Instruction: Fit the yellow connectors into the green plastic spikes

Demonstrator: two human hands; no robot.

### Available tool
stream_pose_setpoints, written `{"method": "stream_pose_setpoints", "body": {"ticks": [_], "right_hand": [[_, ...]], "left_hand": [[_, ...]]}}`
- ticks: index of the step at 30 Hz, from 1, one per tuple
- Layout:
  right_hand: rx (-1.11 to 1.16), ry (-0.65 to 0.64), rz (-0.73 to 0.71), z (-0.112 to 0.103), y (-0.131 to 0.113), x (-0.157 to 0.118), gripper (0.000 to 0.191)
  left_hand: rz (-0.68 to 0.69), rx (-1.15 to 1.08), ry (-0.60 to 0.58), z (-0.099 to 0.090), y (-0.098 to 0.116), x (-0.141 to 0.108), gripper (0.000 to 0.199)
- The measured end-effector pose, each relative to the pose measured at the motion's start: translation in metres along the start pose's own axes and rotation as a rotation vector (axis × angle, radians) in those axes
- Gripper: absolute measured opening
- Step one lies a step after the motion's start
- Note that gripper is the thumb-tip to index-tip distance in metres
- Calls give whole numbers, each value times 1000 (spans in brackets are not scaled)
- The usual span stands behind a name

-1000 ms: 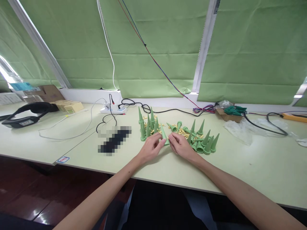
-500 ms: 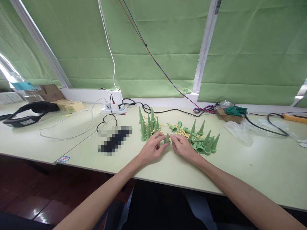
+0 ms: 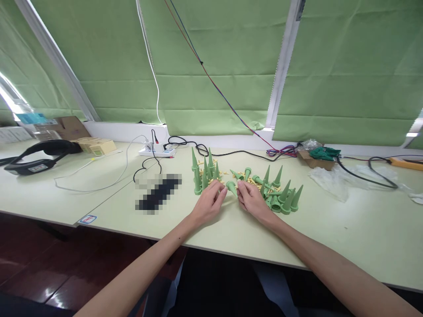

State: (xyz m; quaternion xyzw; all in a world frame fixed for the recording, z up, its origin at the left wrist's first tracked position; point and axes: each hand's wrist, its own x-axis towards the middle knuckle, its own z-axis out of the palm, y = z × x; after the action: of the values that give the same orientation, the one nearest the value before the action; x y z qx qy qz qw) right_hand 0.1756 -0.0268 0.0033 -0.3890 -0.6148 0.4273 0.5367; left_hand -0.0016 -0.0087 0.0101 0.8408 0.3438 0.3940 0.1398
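Between my two hands a hollow green cone (image 3: 231, 188) lies tilted, its wide end up and to the left, its point down toward the right. The fingertips of my left hand (image 3: 209, 200) are closed at the wide end of this cone. My right hand (image 3: 251, 198) is pinched close against the cone's other side; what lies between its fingertips is too small to make out. Left of the hands stands a group of upright green cones (image 3: 197, 180). More green cones (image 3: 287, 202), some standing and some lying, are beside my right hand among small yellow pegs (image 3: 271, 190).
A power strip (image 3: 157, 150) and black cables (image 3: 228, 152) lie along the back of the table. At left are a black headset (image 3: 36, 160) and small boxes (image 3: 95, 145). A cardboard box (image 3: 317, 160) and clear plastic bags (image 3: 330, 180) sit at right.
The cone between my hands has tipped from upright to slanted, its point now down to the right. My left fingers have drawn together, and my right fingertips have shifted slightly right.
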Motion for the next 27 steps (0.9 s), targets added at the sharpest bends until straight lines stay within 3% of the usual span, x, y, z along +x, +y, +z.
{"method": "stream_pose_setpoints", "body": {"ticks": [7,14,23,27], "right_hand": [[33,-71,-41,1,-2,-2,41],[-57,-88,-89,0,-3,-3,40],[-2,-102,-59,0,-5,-3,40],[13,-114,-61,0,-7,-5,40]], "left_hand": [[-18,-18,-52,-2,0,3,42],[-42,-65,-43,-2,1,2,36],[-48,-88,-62,-1,-1,0,27],[-18,-85,-72,-2,0,-2,37]]}}
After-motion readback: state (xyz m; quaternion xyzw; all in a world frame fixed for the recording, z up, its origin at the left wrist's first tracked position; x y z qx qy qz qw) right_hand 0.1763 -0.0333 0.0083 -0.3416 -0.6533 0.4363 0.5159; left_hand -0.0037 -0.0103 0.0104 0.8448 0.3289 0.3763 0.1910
